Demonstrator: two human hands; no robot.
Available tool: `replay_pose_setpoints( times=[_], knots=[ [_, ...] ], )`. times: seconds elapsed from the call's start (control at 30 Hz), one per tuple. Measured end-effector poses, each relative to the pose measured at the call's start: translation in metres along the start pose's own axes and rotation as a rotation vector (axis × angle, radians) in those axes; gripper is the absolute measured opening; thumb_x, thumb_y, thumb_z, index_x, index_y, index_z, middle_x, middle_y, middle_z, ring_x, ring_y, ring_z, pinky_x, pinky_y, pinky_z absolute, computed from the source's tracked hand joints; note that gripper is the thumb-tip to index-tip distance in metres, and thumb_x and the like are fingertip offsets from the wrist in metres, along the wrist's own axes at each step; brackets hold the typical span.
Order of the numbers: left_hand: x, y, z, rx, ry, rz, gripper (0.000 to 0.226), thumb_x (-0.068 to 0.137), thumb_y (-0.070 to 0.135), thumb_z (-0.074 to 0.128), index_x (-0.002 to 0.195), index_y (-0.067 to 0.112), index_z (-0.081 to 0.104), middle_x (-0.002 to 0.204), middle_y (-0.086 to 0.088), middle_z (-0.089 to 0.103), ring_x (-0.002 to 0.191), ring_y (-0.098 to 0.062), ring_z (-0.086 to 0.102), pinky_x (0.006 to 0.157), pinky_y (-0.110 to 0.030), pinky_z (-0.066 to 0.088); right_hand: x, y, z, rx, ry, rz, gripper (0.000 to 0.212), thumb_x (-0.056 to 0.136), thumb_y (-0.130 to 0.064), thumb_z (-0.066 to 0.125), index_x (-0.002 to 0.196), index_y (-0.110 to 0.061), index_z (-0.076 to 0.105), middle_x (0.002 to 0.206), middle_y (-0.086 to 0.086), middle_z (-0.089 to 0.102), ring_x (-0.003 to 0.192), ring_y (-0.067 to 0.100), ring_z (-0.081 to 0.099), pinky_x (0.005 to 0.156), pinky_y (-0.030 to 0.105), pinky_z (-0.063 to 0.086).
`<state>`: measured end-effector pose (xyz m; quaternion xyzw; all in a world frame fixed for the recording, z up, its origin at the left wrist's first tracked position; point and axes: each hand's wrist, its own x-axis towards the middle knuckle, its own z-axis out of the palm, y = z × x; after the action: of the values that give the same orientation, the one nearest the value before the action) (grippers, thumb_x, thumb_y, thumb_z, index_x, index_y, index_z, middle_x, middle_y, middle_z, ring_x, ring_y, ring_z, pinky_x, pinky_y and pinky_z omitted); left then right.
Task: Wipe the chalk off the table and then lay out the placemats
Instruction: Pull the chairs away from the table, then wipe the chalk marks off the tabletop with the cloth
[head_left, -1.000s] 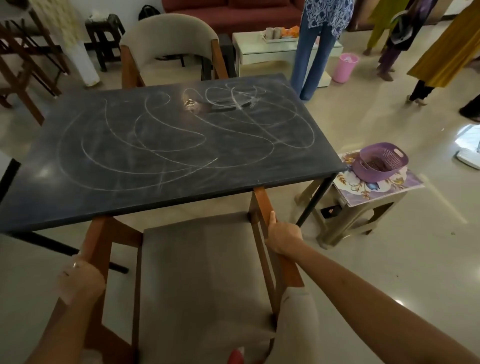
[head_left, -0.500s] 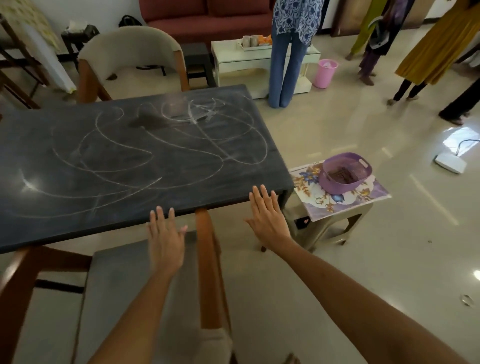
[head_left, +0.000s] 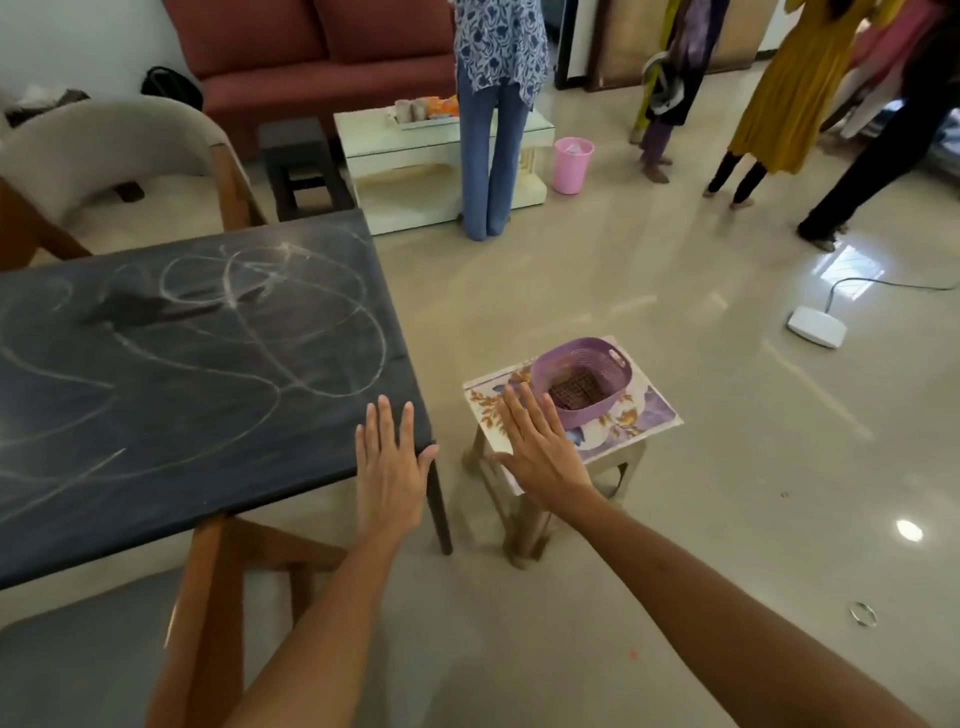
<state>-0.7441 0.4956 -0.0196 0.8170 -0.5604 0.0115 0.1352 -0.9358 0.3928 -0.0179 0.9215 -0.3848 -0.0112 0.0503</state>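
Chalked table (head_left: 182, 395); flat hands (head_left: 392, 467) outstretched

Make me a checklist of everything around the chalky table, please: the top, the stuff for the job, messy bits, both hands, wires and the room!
Surface: dark table covered in looping chalk scribbles, not yet wiped.
Job's things: floral placemats lie on a small stool beside the table, with a purple basket on top; something dark is inside it, cannot tell what.
Clutter: a small ring on the floor.
Hands: left hand open, over the table's corner; right hand open, reaching towards the placemats.
Cables: white cord running to a white device on the floor.
Surroundings: chairs, red sofa, pink bin, people standing.
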Motion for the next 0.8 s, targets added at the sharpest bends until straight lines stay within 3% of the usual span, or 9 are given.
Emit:
replay_pose_setpoints(
  times=[0.1, 0.23, 0.4, 0.47, 0.53, 0.67, 0.73, 0.8],
  knots=[
    [0.023, 0.032, 0.015, 0.016, -0.020, 0.016, 0.067, 0.094, 0.047, 0.032, 0.147, 0.006, 0.031, 0.153, -0.024, 0.024, 0.143, -0.038, 0.021, 0.115, -0.050, 0.022, 0.004, 0.036, 0.011, -0.017, 0.002, 0.009, 0.076, 0.093, -0.050, 0.053, 0.146, 0.002, 0.035, 0.154, 0.019, 0.030, 0.145, 0.037, 0.022, 0.118, 0.053, 0.014],
    [0.061, 0.067, 0.041, 0.007, -0.044, 0.043, 0.069, 0.095, 0.047, 0.036, 0.150, 0.009, 0.021, 0.156, -0.024, 0.015, 0.146, -0.035, 0.011, 0.118, -0.047, 0.015, 0.029, 0.088, 0.026, 0.004, 0.018, -0.028, 0.078, 0.093, -0.051, 0.051, 0.148, 0.001, 0.032, 0.155, 0.019, 0.028, 0.145, 0.037, 0.020, 0.116, 0.054, 0.023],
    [0.124, 0.108, 0.084, -0.072, -0.100, -0.017, 0.073, 0.087, 0.036, 0.064, 0.144, 0.003, 0.035, 0.150, -0.029, 0.028, 0.140, -0.043, 0.027, 0.112, -0.050, 0.022, 0.073, 0.159, 0.043, -0.046, 0.032, -0.144, 0.066, 0.094, -0.039, 0.032, 0.144, 0.003, 0.039, 0.149, 0.024, 0.037, 0.140, 0.042, 0.029, 0.113, 0.055, 0.023],
    [0.143, 0.124, 0.101, -0.077, -0.132, -0.046, 0.074, 0.084, 0.034, 0.069, 0.143, 0.002, 0.037, 0.148, -0.030, 0.031, 0.137, -0.044, 0.031, 0.109, -0.053, 0.027, 0.093, 0.184, 0.052, -0.044, -0.010, -0.174, 0.064, 0.095, -0.034, 0.039, 0.145, 0.005, 0.035, 0.150, 0.027, 0.034, 0.140, 0.044, 0.027, 0.114, 0.058, 0.023],
    [0.156, 0.137, 0.115, -0.085, -0.164, -0.055, 0.071, 0.088, 0.037, 0.062, 0.144, 0.004, 0.035, 0.150, -0.029, 0.027, 0.139, -0.044, 0.027, 0.111, -0.053, 0.027, 0.109, 0.205, 0.061, -0.027, -0.030, -0.166, 0.065, 0.096, -0.036, 0.045, 0.145, 0.005, 0.032, 0.150, 0.026, 0.034, 0.141, 0.042, 0.027, 0.113, 0.057, 0.027],
    [0.181, 0.156, 0.136, -0.071, -0.188, -0.088, 0.066, 0.094, 0.048, 0.038, 0.144, 0.005, 0.035, 0.151, -0.028, 0.026, 0.140, -0.042, 0.027, 0.112, -0.051, 0.024, 0.135, 0.236, 0.077, 0.027, -0.032, -0.192, 0.060, 0.096, -0.030, 0.027, 0.140, 0.008, 0.042, 0.146, 0.025, 0.042, 0.137, 0.040, 0.037, 0.112, 0.051, 0.029],
    [0.189, 0.162, 0.145, -0.068, -0.209, -0.104, 0.067, 0.091, 0.044, 0.050, 0.143, 0.004, 0.038, 0.149, -0.028, 0.030, 0.138, -0.042, 0.031, 0.110, -0.051, 0.026, 0.148, 0.246, 0.085, 0.049, -0.029, -0.164, 0.052, 0.096, -0.028, 0.038, 0.132, 0.006, 0.053, 0.136, 0.022, 0.054, 0.129, 0.036, 0.050, 0.107, 0.048, 0.037],
    [0.200, 0.172, 0.156, -0.077, -0.224, -0.121, 0.071, 0.085, 0.039, 0.063, 0.141, 0.003, 0.041, 0.147, -0.029, 0.034, 0.135, -0.044, 0.036, 0.107, -0.051, 0.030, 0.163, 0.258, 0.093, 0.080, -0.013, -0.188, 0.047, 0.084, -0.018, 0.068, 0.125, 0.005, 0.060, 0.128, 0.021, 0.061, 0.119, 0.035, 0.059, 0.101, 0.044, 0.043]
  ],
)
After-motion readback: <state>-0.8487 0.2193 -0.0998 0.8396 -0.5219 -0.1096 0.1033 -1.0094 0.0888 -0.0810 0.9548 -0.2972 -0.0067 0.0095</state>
